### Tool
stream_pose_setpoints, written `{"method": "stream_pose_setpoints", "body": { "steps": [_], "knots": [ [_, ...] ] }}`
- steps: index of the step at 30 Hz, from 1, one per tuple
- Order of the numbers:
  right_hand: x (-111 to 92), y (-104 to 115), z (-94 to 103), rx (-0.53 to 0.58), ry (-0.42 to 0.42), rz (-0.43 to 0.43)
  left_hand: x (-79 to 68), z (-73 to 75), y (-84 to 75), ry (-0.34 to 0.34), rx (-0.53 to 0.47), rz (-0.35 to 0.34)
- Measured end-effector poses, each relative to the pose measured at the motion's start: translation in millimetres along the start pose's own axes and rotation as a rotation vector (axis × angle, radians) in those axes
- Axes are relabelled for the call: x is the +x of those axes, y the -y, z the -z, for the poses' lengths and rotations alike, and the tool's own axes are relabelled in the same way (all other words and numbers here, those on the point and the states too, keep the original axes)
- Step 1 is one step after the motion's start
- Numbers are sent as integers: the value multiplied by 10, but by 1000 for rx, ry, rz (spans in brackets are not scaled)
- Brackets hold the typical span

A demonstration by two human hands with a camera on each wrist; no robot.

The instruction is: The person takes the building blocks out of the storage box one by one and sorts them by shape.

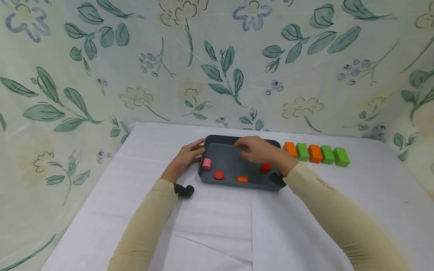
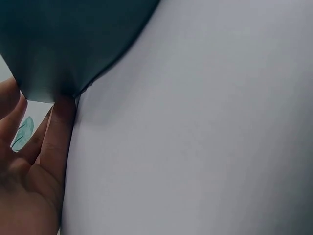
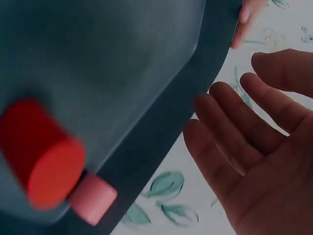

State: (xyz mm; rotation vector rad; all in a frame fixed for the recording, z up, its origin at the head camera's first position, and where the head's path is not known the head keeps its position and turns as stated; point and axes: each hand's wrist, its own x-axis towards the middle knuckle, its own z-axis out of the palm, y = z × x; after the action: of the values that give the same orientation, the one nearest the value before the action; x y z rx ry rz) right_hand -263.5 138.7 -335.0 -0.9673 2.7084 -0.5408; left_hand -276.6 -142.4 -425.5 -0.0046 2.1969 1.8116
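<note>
A dark grey tray (image 1: 223,184) lies on the white-covered table. My left hand (image 1: 188,155) is at its left side, with fingertips touching the outer edge; in the left wrist view those fingers (image 2: 58,132) look fairly straight against the tray. Over the tray's back right part hovers my right hand (image 1: 255,148). The right wrist view shows its fingers (image 3: 234,127) loosely bent and apart, holding nothing. Inside the tray are a pink cylinder (image 1: 206,164), a red cylinder (image 1: 219,175), an orange block (image 1: 242,179) and another red piece (image 1: 266,168), near my right wrist.
To the right of the tray, orange blocks (image 1: 315,154) and green blocks (image 1: 341,157) stand in a row, partly behind my right forearm. A floral cloth (image 1: 217,75) hangs behind the table. Each wrist carries a black camera (image 1: 184,191).
</note>
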Motion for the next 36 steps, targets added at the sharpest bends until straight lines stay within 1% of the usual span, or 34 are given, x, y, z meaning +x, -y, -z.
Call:
{"method": "stream_pose_setpoints", "body": {
  "steps": [3,6,9,14,20,22,29,36],
  "knots": [
    [111,89,-107,9,36,37,8,-20,-2,-12,-2,11],
    [196,173,-158,18,77,58,12,-22,-3,-21,-1,17],
    [265,261,-195,25,109,50,5,-20,1,-26,-1,22],
    [367,362,-283,31,130,32,-8,-8,-6,-29,-18,19],
    [412,470,-366,26,272,-32,-4,-6,-7,-13,-17,4],
    [423,489,-390,19,297,-21,4,-5,-10,-8,-19,-6],
    [509,551,-496,76,246,3,11,-8,-25,-11,-8,-1],
    [573,610,-594,48,253,33,-14,-7,-16,12,-30,-26]
  ]
}}
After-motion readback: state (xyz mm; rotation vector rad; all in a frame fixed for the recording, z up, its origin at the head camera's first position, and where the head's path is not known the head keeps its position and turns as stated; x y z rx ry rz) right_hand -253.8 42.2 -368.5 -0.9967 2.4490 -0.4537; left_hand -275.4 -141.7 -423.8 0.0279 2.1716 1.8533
